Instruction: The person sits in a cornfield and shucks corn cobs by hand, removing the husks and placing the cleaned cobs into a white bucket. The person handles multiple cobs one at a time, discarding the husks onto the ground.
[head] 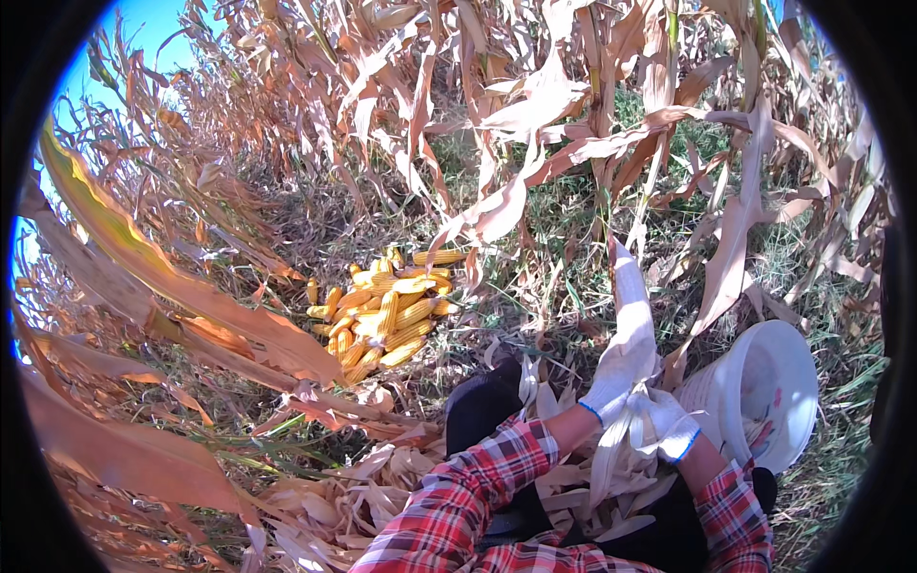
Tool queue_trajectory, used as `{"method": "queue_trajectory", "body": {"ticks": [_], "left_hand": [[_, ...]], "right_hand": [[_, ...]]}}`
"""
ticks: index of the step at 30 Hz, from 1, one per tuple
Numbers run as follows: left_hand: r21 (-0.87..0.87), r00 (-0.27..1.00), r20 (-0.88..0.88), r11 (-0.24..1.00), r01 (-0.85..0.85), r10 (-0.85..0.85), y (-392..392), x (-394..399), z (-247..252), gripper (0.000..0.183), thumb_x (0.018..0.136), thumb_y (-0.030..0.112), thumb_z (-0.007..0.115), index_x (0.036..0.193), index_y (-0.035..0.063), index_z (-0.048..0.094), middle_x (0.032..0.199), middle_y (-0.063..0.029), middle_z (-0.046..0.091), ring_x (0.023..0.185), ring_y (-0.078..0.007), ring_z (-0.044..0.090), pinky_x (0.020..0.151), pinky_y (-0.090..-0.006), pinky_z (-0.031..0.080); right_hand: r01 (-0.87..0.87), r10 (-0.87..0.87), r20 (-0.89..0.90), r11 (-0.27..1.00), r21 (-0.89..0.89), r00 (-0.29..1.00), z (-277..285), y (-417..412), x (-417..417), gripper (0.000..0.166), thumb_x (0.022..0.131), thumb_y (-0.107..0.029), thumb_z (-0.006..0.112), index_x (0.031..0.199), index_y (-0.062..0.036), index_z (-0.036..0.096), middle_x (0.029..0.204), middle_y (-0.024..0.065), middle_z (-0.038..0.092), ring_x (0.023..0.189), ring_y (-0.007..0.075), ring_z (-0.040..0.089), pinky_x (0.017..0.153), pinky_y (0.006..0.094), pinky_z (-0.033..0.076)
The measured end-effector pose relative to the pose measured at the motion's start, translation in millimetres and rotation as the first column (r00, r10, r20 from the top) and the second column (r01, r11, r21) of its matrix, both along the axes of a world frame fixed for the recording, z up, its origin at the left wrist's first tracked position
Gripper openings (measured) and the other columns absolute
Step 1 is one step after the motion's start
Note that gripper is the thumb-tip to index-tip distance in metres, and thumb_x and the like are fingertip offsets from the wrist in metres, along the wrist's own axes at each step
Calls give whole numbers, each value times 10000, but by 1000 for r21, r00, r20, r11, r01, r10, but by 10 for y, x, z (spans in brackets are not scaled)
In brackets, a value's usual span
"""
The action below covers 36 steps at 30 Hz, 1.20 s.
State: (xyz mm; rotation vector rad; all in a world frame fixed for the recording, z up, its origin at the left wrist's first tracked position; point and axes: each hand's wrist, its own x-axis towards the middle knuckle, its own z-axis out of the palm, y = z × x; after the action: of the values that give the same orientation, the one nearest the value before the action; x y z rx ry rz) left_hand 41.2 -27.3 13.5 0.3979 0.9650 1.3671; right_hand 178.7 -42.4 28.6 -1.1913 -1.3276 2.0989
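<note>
An ear of corn in pale dry husk (630, 304) points away from me, its narrow tip up. My left hand (615, 394), in a white knit glove with a blue cuff, grips it near its lower end. Close beside it, my right hand (666, 427) wears a matching glove and pinches strips of husk (610, 462) that hang below the ear. The fingertips of both hands are partly hidden by glove and husk. Loose husks (566, 494) lie between my dark-clad legs, under my hands.
A heap of bare yellow corn ears (387, 315) lies on the ground ahead to the left. To the right, a white plastic bucket (791, 430) rests tipped on its side. Dry cornstalks (602, 136) stand ahead, and long leaves (193, 301) reach across the left. More husks (322, 508) lie lower left.
</note>
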Motion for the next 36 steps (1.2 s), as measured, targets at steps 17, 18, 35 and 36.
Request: {"method": "queue_trajectory", "body": {"ticks": [17, 18, 35, 36], "left_hand": [[59, 917, 216, 942, 330, -335, -208, -347, 307, 264, 924, 253, 640, 1051, 26, 596, 832, -62, 654, 633, -173, 648, 561, -317, 556], [36, 907, 200, 928, 371, -371, -204, -337, 204, 333, 906, 273, 660, 1093, 12, 570, 815, -72, 645, 616, -183, 647, 573, -330, 570], [19, 918, 397, 1000, 17, -23, 108, -518, -65, 411, 893, 444, 667, 993, 55, 584, 824, -93, 639, 724, -234, 654, 671, -377, 569], [20, 928, 371, 999, 33, -38, 132, -504, -23, 416, 886, 448, 675, 999, 58, 585, 832, -95, 642, 728, -237, 656, 678, -382, 573]], "right_hand": [[-785, 127, 861, 492, 376, 492, 604, -251, -164, 467, 920, -551, 527, 1005, -112, 662, 901, 182, 684, 896, 395, 657, 773, 479, 521], [-870, 147, 935, 435, 231, 322, 460, -249, -154, 440, 934, -528, 541, 1047, -122, 667, 913, 151, 699, 905, 356, 674, 794, 429, 534], [-145, -116, 356, 764, 628, 927, 604, 156, 312, 345, 917, -212, 617, 1189, 0, 612, 1136, 155, 666, 1056, 256, 642, 941, 344, 476], [-114, -108, 320, 791, 601, 941, 515, 132, 289, 400, 916, -232, 612, 1230, 14, 588, 1151, 169, 662, 1100, 254, 628, 961, 342, 464]]}}
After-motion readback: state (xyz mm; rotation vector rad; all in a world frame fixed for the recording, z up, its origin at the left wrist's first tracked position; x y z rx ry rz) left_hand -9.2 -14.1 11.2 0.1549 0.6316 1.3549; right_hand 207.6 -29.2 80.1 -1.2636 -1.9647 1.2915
